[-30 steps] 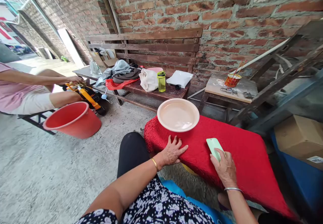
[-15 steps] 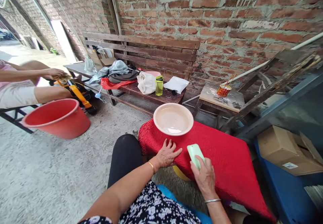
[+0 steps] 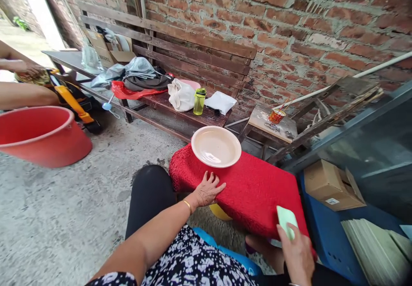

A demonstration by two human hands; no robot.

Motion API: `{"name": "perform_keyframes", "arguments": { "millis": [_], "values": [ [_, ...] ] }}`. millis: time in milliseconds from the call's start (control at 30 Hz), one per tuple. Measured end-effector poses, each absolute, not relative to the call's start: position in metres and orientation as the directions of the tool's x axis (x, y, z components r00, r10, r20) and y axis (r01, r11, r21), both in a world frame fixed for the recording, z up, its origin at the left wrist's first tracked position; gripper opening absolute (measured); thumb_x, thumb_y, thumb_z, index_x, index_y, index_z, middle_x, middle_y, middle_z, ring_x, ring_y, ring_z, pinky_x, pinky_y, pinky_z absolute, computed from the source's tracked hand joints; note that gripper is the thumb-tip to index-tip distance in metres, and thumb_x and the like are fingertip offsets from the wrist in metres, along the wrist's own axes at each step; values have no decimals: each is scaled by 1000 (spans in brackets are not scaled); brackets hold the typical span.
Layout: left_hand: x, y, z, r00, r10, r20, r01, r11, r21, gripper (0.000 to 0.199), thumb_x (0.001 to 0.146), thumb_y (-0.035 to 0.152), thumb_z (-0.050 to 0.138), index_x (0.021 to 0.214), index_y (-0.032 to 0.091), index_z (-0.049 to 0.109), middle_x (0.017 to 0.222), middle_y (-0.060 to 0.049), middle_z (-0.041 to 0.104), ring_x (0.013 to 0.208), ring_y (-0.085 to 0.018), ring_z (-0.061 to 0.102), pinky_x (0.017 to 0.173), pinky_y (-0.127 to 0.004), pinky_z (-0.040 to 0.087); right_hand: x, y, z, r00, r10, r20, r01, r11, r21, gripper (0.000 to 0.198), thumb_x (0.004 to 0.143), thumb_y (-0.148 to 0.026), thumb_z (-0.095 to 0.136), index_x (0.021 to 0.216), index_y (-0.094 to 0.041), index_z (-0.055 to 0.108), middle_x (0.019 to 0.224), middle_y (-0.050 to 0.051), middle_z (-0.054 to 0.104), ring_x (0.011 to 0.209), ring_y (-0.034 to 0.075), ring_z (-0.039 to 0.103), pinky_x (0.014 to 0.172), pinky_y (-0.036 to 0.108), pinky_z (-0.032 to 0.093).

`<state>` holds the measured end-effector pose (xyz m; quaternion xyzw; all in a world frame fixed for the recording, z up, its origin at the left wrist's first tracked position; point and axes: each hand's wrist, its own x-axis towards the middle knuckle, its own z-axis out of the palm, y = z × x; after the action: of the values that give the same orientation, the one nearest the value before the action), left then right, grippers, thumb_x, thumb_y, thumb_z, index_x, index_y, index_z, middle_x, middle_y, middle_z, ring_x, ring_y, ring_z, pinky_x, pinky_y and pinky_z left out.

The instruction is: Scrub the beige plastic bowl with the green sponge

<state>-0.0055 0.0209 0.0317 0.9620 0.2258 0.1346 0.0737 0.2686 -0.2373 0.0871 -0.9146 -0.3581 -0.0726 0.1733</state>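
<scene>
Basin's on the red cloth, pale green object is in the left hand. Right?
Wrong hand: the head view shows the pale green object in the right hand. The left hand is at the near edge of the red cloth. The basin is on that cloth, as you said.
</scene>
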Motion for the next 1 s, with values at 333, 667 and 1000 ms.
{"name": "perform_keyframes", "arguments": {
  "millis": [333, 667, 1000],
  "values": [
    [-7, 23, 31, 875, 433, 217, 418, -902, 113, 94, 71, 54, 78, 152, 27, 39, 143, -22, 47, 135, -49, 39, 109, -73, 19, 229, -226, 85, 689, 723, 52, 707, -656, -264, 55, 87, -63, 39, 119, -27, 65, 97, 10, 61, 78, 28, 63, 75, 44, 52],
    [-8, 16, 39, 886, 437, 154, 427, -900, 91, 89, 77, 54, 73, 154, 26, 38, 144, -22, 45, 138, -48, 36, 111, -72, 17, 217, -240, 96, 740, 673, 8, 656, -719, -229, 59, 89, -67, 35, 120, -27, 64, 102, 10, 61, 82, 27, 66, 72, 40, 52],
    [-7, 16, 38, 887, 444, 129, 434, -895, 102, 89, 77, 52, 73, 154, 27, 38, 146, -22, 44, 139, -48, 34, 112, -71, 14, 279, -297, 107, 851, 522, 52, 524, -841, -132, 71, 84, -75, 29, 114, -23, 68, 72, 6, 54, 57, 28, 60, 59, 44, 48]
  ]
}}
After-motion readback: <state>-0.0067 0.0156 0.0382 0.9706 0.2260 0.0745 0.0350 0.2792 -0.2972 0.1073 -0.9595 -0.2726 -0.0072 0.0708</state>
